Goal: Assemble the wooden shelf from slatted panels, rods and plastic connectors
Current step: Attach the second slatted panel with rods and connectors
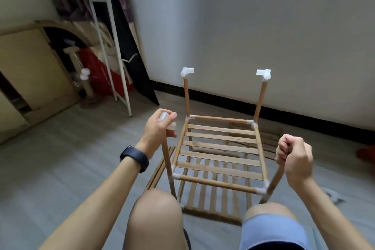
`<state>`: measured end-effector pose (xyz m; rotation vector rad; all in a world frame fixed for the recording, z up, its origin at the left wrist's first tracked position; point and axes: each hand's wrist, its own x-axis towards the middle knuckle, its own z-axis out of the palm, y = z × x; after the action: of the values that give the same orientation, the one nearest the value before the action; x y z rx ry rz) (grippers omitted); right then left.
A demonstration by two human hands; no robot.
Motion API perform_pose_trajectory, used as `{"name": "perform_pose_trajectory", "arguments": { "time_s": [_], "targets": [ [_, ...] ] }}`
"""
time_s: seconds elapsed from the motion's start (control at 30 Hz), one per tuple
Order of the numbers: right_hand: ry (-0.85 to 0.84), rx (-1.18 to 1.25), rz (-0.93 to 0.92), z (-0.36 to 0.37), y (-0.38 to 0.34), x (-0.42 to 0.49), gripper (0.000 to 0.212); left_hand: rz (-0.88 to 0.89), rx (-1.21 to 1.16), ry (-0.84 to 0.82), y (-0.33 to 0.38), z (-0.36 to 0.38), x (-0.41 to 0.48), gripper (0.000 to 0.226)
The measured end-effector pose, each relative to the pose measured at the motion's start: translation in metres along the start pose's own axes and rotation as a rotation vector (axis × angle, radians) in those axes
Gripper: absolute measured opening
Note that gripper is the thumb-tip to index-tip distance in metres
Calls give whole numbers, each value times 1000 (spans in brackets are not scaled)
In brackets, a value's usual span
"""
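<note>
Two hands on the shelf frame rn, both closed up tight. Left hand, abt 9 o'clock from the frame's middle, has its fingers curled round a clear plastic connector sitting on top of the front-left rod. Right hand, at 3 o'clock, is a full fist round the top of the front-right rod, no gap btwn the fingers. Can't tell if there's a connector inside that fist.

Counts:
- 4 upright rods: the 2 being held, plus the back-left rod at 11 o'clock and the back-right rod at 1 o'clock.
- Each back one has a white elbow connector on top, left cap and right cap.
- 4 corner connectors round the upper panel, so 7 connectors showing.
- Upper panel has 5 slats afaict, w/ a rod on each of its 4 sides.
- 3 slatted panels: that one, a lower panel low down under it, and a spare panel flat on the floor at 2 o'clock, partly hidden.
- Couple of loose rods on the floor at 8 o'clock, side by side, number too blurry to call.

Person's sitting, knees at 6 o'clock, black wristband on the left wrist.
</note>
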<state>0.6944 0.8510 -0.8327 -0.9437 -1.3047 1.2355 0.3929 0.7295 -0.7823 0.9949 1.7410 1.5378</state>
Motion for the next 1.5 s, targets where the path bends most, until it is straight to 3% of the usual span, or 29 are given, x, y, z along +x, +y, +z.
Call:
{"name": "perform_pose_trajectory", "arguments": {
  "time_s": [0.17, 0.4, 0.57, 0.63, 0.67, 0.73, 0.8, 0.9, 1.0, 1.1, 1.17, 1.37, 1.5],
  "targets": [
    [23, -51, -57, 1, 7, -6, 34, 107, -84, 256, -16, 20, 12, 18],
    [44, -64, -108, 3, 8, -4, 39, 148, -31, 370, -21, 28, 14, 21],
    [6, -30, -100, 1, 7, -9, 40, 83, 3, 390, -12, 32, 6, 21],
    [-75, 4, -75, -1, 3, -13, 40, 78, 199, 398, -6, 26, 4, 13],
    [-134, 19, -71, -5, 2, -15, 40, 103, 372, 415, -1, 22, 3, 24],
    [-253, 25, -70, -13, -1, -20, 45, 271, 695, 491, 18, 19, 3, 47],
    [-303, 23, -43, -26, 0, -22, 55, 514, 860, 510, 45, 32, 5, 52],
    [-206, -19, 13, -54, 9, -16, 56, 704, 903, 299, 71, 84, 19, 50],
    [-86, -246, 130, -93, 45, 3, 44, 804, 1066, -48, 53, 162, 40, 54],
    [-64, -586, 387, -143, 106, 19, 28, 665, 1304, -387, 0, 238, 58, 62],
    [-157, -861, 567, -179, 154, 25, 42, 525, 1391, -537, -44, 275, 68, 62],
    [-276, -1164, 889, -259, 248, 50, 68, 244, 1297, -628, -133, 335, 103, 74],
    [-199, -1234, 879, -300, 286, 98, 79, 208, 1073, -500, -168, 339, 102, 70]
  ]
}}
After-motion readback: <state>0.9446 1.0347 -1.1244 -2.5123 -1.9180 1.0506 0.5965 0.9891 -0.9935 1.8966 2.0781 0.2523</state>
